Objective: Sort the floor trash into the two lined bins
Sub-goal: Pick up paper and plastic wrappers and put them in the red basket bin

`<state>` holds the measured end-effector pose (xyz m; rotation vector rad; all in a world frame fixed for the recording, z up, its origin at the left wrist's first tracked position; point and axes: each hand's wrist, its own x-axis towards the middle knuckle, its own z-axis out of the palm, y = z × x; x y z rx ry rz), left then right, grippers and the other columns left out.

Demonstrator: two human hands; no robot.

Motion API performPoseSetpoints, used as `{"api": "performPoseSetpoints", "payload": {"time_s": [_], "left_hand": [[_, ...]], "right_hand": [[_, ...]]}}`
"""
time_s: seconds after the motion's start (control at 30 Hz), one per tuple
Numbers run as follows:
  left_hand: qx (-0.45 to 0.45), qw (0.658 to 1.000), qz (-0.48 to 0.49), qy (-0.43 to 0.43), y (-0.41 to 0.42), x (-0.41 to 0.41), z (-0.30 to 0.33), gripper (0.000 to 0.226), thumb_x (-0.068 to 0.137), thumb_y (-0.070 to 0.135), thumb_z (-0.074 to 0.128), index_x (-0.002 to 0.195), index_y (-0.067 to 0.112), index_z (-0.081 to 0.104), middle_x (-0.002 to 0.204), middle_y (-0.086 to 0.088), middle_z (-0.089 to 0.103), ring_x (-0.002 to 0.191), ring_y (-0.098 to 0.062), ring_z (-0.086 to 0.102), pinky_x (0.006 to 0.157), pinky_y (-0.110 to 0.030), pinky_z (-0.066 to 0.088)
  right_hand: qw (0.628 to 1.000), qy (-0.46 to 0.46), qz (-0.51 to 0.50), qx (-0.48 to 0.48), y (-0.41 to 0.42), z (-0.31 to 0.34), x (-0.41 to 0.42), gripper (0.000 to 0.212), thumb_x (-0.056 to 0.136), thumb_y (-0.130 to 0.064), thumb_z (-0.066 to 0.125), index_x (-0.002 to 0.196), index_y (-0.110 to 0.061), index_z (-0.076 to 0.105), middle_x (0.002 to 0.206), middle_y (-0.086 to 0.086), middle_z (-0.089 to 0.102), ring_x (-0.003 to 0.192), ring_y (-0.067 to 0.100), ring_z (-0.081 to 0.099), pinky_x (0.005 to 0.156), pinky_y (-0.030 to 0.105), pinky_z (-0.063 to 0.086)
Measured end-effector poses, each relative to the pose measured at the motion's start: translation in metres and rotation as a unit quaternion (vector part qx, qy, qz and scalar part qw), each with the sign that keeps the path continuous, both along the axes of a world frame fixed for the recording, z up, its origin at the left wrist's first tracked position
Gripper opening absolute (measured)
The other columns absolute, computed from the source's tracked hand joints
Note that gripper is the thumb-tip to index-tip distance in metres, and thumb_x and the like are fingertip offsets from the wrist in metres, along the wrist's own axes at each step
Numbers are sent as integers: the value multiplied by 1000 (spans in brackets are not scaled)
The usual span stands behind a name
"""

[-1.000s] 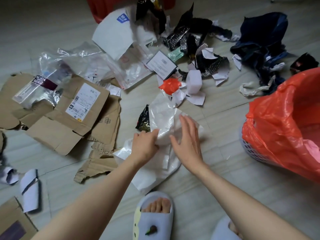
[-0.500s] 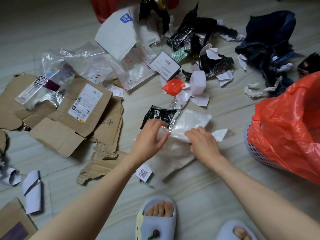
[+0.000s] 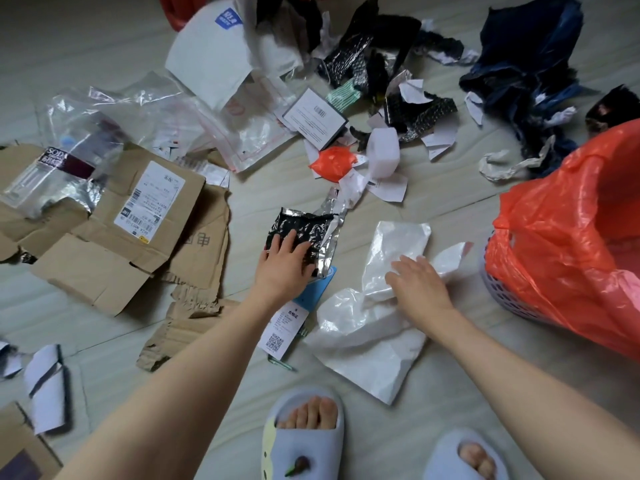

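A crumpled white plastic bag lies on the floor in front of my feet. My right hand rests on its bunched middle and grips it. Left of it sits a black foil wrapper; my left hand lies on its near edge with fingers spread, holding nothing. A perforated bin with a red liner stands at the right, close to the white bag. Part of a second red bin shows at the top edge behind the pile.
Flattened cardboard covers the left. Clear plastic bags, a white mailer, torn paper, black foil scraps and a dark blue bag lie farther out. A QR tag sits under my left forearm. My slippered feet are at the bottom.
My left hand let go of the white bag and moved up-left onto the black foil wrapper. My right hand pulled the white bag to the right, toward the red-lined bin.
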<state>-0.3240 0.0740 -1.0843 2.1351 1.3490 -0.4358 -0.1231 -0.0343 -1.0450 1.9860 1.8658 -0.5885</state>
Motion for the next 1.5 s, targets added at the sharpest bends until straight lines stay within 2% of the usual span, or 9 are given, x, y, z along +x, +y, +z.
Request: {"api": "performPoseSetpoints", "payload": {"time_s": [0.13, 0.3, 0.47, 0.7, 1.07, 1.2, 1.27, 1.37, 1.5], "left_hand": [[19, 999, -28, 37, -19, -18, -1, 92, 78, 60, 59, 147, 25, 10, 157, -6, -3, 145, -33, -5, 116, -52, 11], [-5, 990, -81, 114, -34, -26, -1, 123, 65, 61, 71, 146, 30, -18, 154, -12, -21, 142, -38, -15, 114, -52, 7], [38, 990, -63, 122, -55, -23, 9, 94, 85, 16, 56, 147, 25, -13, 157, -11, -10, 143, -36, 0, 111, -45, 24], [70, 990, -90, 85, -49, -27, 10, 81, 84, 10, 51, 148, 33, 6, 147, -6, 21, 125, -29, 30, 94, -41, 36], [146, 984, -104, 4, -52, -39, -1, 75, 65, -13, 58, 136, 7, 44, 136, -16, 51, 95, -38, 55, 68, -41, 54], [129, 989, -62, -38, -39, -42, 14, 75, 77, -10, 49, 144, 19, 34, 144, 0, 44, 116, -29, 51, 79, -42, 53], [163, 982, -55, -78, -35, -40, 28, 74, 75, -7, 53, 142, 23, 38, 142, -1, 47, 116, -28, 56, 81, -41, 54], [220, 964, -27, -146, -16, -29, 53, 77, 67, -16, 49, 135, 20, 49, 133, -5, 56, 96, -33, 67, 66, -37, 54], [271, 935, 26, -229, 25, -5, 95, 63, 80, -13, 50, 134, 20, 47, 107, -17, 69, 73, -37, 67, 58, -40, 54]], "right_hand": [[999, -19, 23, -36, -8, 0, 1, 36, 88, -2, 41, 120, -9, 55, 128, 12, 48, 126, 27, 41, 105, 36, 28], [997, -12, 25, -65, -18, 5, 1, 43, 93, -7, 36, 135, -15, 44, 151, 11, 27, 140, 25, 24, 112, 35, 22], [997, 2, 5, -72, -33, 3, -1, 43, 95, -9, 36, 137, -15, 42, 153, 11, 23, 143, 24, 21, 111, 34, 24], [997, -8, -11, -76, -35, 5, -3, 43, 94, -9, 37, 137, -15, 41, 151, 10, 26, 143, 25, 20, 110, 36, 26], [995, -41, 11, -85, -34, 0, 2, 43, 93, -10, 39, 134, -16, 43, 146, 7, 36, 146, 23, 11, 117, 42, 13], [995, -52, 34, -79, -30, 9, 4, 39, 89, -8, 41, 127, -11, 50, 132, 9, 52, 144, 21, 20, 118, 43, 1], [996, -48, 70, 10, -27, 16, 0, 28, 76, -8, 55, 102, -7, 66, 100, 15, 67, 120, 26, 54, 113, 48, 23], [988, -48, 107, 96, -17, 35, -5, 34, 60, -11, 33, 55, -14, 66, 50, 4, 59, 64, 24, 68, 83, 53, 52], [976, -36, 118, 179, 10, 77, -15, 47, 56, -9, 22, 61, -16, 68, 51, 0, 58, 62, 21, 66, 86, 48, 52]]}}
